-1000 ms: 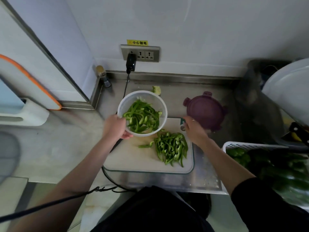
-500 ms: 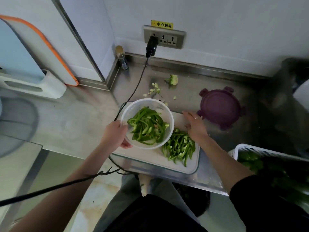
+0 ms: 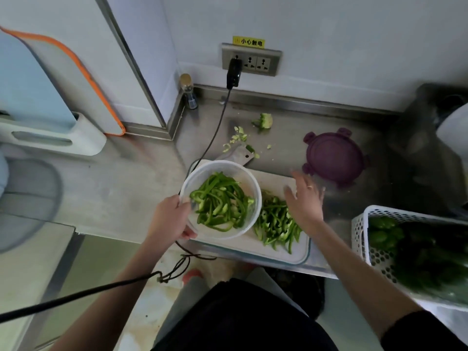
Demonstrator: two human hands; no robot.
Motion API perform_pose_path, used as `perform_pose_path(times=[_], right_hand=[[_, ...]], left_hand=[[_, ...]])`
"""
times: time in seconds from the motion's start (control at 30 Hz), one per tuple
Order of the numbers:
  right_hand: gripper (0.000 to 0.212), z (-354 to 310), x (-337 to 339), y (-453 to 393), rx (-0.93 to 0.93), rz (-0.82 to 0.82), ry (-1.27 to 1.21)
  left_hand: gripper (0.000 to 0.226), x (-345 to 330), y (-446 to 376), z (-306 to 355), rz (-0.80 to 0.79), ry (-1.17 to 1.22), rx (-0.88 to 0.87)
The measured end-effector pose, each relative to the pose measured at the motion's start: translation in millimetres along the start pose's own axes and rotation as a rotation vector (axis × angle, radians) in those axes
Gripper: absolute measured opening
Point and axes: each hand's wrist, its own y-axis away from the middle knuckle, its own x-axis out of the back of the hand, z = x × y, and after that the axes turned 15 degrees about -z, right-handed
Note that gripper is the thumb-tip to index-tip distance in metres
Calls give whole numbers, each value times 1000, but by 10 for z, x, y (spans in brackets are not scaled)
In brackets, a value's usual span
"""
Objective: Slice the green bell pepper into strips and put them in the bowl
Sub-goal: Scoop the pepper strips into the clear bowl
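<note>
My left hand grips the near-left rim of a clear plastic bowl, thumb inside the rim. The bowl holds a heap of green pepper strips and is held over the left part of the white cutting board. A second pile of pepper strips lies on the board just right of the bowl. My right hand is spread flat with straight fingers over the far right side of that pile; it holds nothing.
A cleaver blade lies behind the bowl among pepper scraps, with the pepper core further back. A purple lid sits right of the board. A white basket of green peppers stands at right. A black cable runs from the wall socket.
The bowl has come lower and nearer over the board's left side. My right hand has moved from the board's far edge onto the right side of the strip pile. The view shifted.
</note>
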Motion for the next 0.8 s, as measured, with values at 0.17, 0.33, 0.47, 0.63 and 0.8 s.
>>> perform_pose_path(times=[0.17,0.33,0.47,0.63,0.8], right_hand=[[55,-611,-444,367,277,-269,446],[48,-603,-698,429,361,-240,557],[28,-466,-699,638,288,-172,370],[83,-549,-696,766,-447,95,-223],[121,-629,-881,469,-587,-18,-96]], left_hand=[[14,343,118,-218,30,-46,-8],[15,494,84,-364,-31,-100,-18],[16,516,73,-445,-84,-98,-18],[19,487,126,-509,-125,-107,-17],[18,456,170,-594,-122,-103,-4]])
